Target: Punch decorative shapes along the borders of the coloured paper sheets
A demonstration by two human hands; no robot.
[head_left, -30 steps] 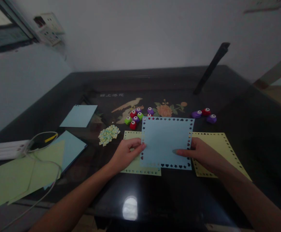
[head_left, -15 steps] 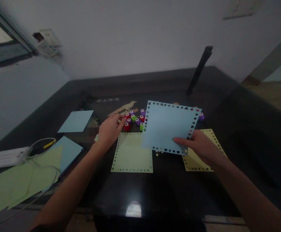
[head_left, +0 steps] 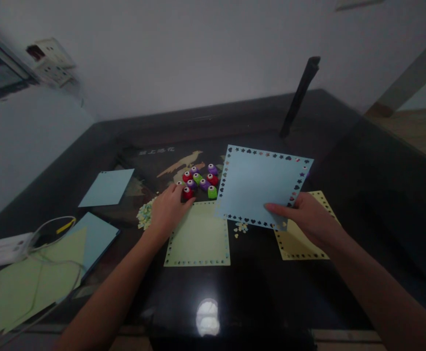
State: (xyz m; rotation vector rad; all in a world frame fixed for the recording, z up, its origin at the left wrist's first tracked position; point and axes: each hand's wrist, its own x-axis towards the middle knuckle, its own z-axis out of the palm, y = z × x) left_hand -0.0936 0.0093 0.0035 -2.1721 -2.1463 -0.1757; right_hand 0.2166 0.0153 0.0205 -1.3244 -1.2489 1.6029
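A light blue sheet of paper with small shapes punched along its edges is held up, tilted, by my right hand, thumb on the front. My left hand reaches over the upper left corner of a pale green punched sheet, its thumb spread from the fingers. Its fingertips are by a red craft punch in a cluster of several small red, green and purple punches; I see no firm grip. Beneath the blue sheet and my right hand, a yellow punched sheet is partly hidden.
Punched-out paper bits lie in a pile left of my left hand, more bits near the middle. On the left are a blue sheet, stacked green sheets, a white power strip and a cable. A black post stands behind.
My left hand has moved down and slightly left beside the punches, uncovering more of the paper bits. The blue sheet stays in my right hand, and the view has shifted slightly.
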